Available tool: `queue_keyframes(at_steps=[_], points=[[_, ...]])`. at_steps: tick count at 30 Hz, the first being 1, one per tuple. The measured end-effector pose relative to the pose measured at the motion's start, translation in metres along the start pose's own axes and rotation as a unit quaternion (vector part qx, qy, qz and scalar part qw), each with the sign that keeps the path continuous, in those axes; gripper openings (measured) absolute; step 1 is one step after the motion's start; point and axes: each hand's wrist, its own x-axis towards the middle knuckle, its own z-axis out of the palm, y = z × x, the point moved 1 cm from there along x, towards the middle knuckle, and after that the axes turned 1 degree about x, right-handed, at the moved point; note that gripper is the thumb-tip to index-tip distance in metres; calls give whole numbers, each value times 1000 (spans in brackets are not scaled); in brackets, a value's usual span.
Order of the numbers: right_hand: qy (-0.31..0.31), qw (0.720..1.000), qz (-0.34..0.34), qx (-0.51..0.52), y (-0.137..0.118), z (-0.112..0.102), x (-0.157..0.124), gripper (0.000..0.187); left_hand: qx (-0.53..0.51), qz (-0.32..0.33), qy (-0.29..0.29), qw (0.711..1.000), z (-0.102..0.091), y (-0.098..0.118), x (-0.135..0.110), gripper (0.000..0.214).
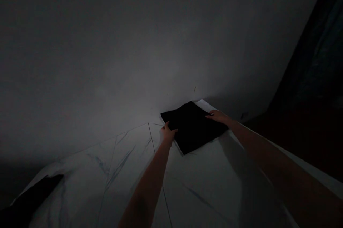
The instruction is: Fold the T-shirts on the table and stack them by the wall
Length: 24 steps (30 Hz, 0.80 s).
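Observation:
A flat, folded piece of black cloth (195, 128) lies on the far part of a white, marble-patterned table (128, 185). White material (205, 105) shows from under its far right corner, and a thin pale edge shows along its left side. My left hand (168, 134) grips the cloth's left edge, thumb and fingers a little apart. At the opposite edge, my right hand (217, 116) pinches the cloth near the upper right side. The dimness hides any folds or seams, and the fingertips show only in part.
A grey wall (120, 60) rises directly behind the table. Another dark cloth (37, 196) lies at the table's near left corner. To the right, beyond the table edge, are a dark floor and a dark bluish curtain-like surface (325, 53).

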Motion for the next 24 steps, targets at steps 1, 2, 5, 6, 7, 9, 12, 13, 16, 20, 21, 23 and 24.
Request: queue_keyframes(at_steps=[1, 2, 5, 6, 7, 9, 12, 13, 16, 20, 21, 23, 24], points=[[5, 1000, 10, -11, 6, 5, -2, 33, 26, -2, 12, 1000, 1, -5, -5, 71], [10, 1000, 17, -18, 10, 9, -5, 33, 54, 2, 22, 998, 2, -8, -10, 69], [22, 998, 26, -43, 16, 12, -13, 39, 118, 34, 27, 992, 3, -11, -29, 65], [26, 998, 27, -55, 16, 12, -15, 42, 127, 44, 21, 991, 3, -11, -34, 64], [31, 997, 25, -69, 15, 11, -18, 44, 130, 50, 13, 990, 2, -11, -39, 63], [40, 995, 15, -95, 12, 9, -22, 47, 127, 64, -2, 990, 1, -10, -47, 61], [45, 990, -10, -131, 8, 7, -28, 45, 111, 79, -15, 991, -1, -10, -51, 55], [36, 988, -17, -147, 7, 7, -30, 44, 108, 79, -17, 991, -2, -10, -52, 53], [1, 976, -3, -218, -1, 9, -41, 38, 122, 75, -17, 990, -2, -8, -58, 54], [84, 939, -50, -329, -28, 15, -57, 35, 207, 152, 1, 967, 0, -3, -81, 59], [111, 932, -91, -332, -38, 20, -60, 38, 234, 183, -9, 955, 1, -3, -89, 59], [138, 927, -177, -302, -58, 35, -64, 46, 289, 235, -58, 926, 7, -6, -102, 59], [140, 926, -213, -277, -67, 45, -65, 51, 313, 254, -84, 911, 10, -9, -107, 60]])
